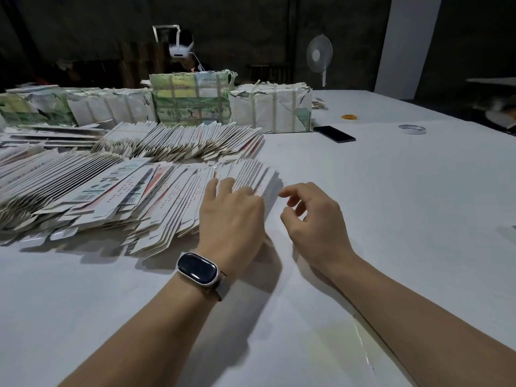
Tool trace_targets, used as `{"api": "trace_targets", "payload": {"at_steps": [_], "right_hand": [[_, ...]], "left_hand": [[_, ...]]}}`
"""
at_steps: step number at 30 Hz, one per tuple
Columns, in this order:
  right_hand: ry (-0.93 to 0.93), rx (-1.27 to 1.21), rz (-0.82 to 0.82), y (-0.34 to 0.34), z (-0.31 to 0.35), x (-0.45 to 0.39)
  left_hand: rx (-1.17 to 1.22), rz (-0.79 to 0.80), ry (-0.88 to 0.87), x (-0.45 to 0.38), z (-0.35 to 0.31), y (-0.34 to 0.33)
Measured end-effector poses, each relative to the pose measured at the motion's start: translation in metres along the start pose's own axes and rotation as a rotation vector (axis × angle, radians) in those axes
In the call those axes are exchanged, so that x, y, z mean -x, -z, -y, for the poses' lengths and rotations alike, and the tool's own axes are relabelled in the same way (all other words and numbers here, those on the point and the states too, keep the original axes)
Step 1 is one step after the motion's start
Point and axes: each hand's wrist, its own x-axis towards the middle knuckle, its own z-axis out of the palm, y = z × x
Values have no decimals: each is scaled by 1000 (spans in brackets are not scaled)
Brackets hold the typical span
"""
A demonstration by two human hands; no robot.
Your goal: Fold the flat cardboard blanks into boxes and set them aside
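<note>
Flat white printed cardboard blanks lie fanned in overlapping rows on the white table. The near row (173, 196) runs from the left edge to the middle. My left hand (231, 216), a dark watch on its wrist, rests palm down on the right end of that row, fingers spread over the blanks. My right hand (312, 216) hovers just right of the row's end, fingers loosely curled, holding nothing. A second fanned row (184, 141) lies behind. No folded box is in view.
Wrapped, strapped bundles (192, 100) (273, 107) stand along the back of the table (391, 219). A black phone (334, 134), a tape roll (412, 129) and orange rubber bands (350, 117) lie at back right. A person with a headset sits behind the bundles; a fan (319, 55) stands beyond.
</note>
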Motion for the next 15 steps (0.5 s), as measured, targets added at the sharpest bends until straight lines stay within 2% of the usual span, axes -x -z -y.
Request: {"api": "trace_targets", "payload": {"at_steps": [3, 9, 15], "right_hand": [[-17, -25, -35, 1, -2, -2], [-21, -83, -46, 2, -7, -4], [-179, -262, -77, 3, -11, -10]], "left_hand": [[44, -145, 33, -2, 5, 4], [273, -293, 34, -4, 5, 10], [445, -427, 12, -6, 9, 12]]}}
